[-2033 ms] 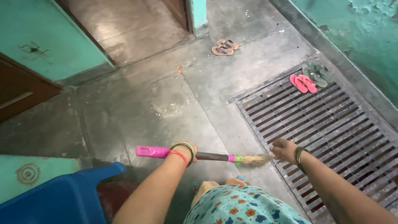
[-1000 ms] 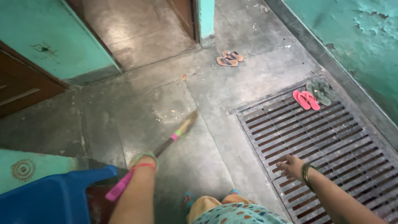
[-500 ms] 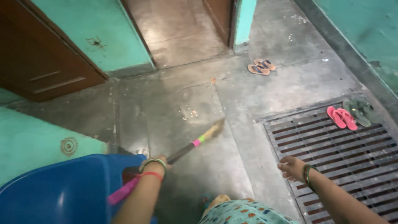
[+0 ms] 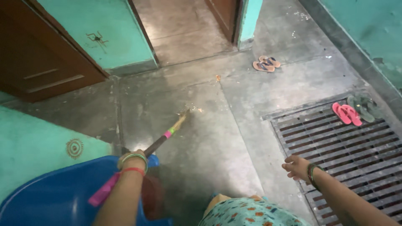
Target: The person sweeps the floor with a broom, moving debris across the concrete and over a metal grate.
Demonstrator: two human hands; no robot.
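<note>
One long broom (image 4: 167, 136) with a pink handle end and straw-coloured bristles is in view, gripped by one left hand (image 4: 130, 159); one right hand (image 4: 296, 166) hangs free at about four o'clock. Three pairs of sandals lie on the floor: one brown pair (image 4: 266, 64) at one o'clock, one pink rubber pair (image 4: 346, 114) and one grey-green pair (image 4: 365, 107) at two to three o'clock. There is one rusty metal floor grate (image 4: 356, 155), one blue plastic tub (image 4: 46, 194) at eight o'clock, and two brown wooden doors (image 4: 37, 62), (image 4: 222, 14).
</note>
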